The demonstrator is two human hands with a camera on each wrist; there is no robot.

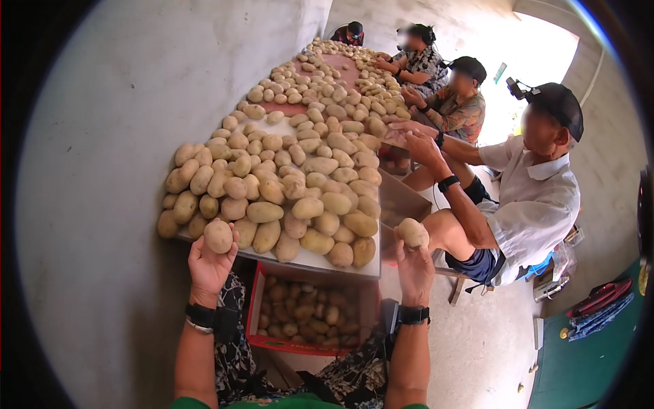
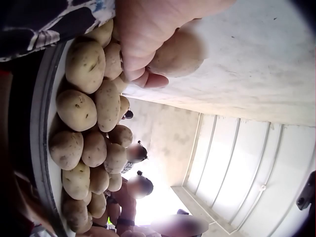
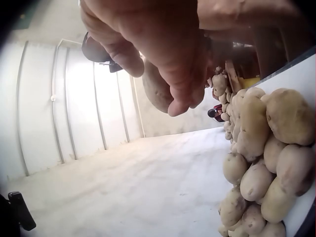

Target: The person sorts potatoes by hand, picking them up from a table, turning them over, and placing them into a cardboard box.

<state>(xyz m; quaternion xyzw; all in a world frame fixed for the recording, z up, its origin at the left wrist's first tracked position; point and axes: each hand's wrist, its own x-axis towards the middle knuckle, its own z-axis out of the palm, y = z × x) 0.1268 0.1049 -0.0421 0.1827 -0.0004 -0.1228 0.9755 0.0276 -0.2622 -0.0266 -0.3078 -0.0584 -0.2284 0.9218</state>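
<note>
1. One potato (image 1: 219,236) is gripped by the left hand's (image 1: 211,273) fingers (image 2: 157,80).
2. Another potato (image 1: 413,233) is gripped by the right hand's (image 1: 415,274) fingers (image 3: 178,106).
3. Beyond the fingers, dozens of potatoes (image 1: 264,212) are heaped on one surface (image 1: 370,268).
4. Below the fingers, one potato-filled box (image 1: 254,300) is seen.

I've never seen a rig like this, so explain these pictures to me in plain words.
There is no machine here, just a person working barehanded. The largest picture comes from a camera worn on the head, looking forward and down. The other two come from cameras on the wrists, one each, so they look tilted.

The left hand holds a rounded, pale brown potato; the right hand holds another pale brown potato. Heaped yellowish-brown potatoes lie on the white-surfaced near end of the table. Below is a red-edged box containing more potatoes.
</note>
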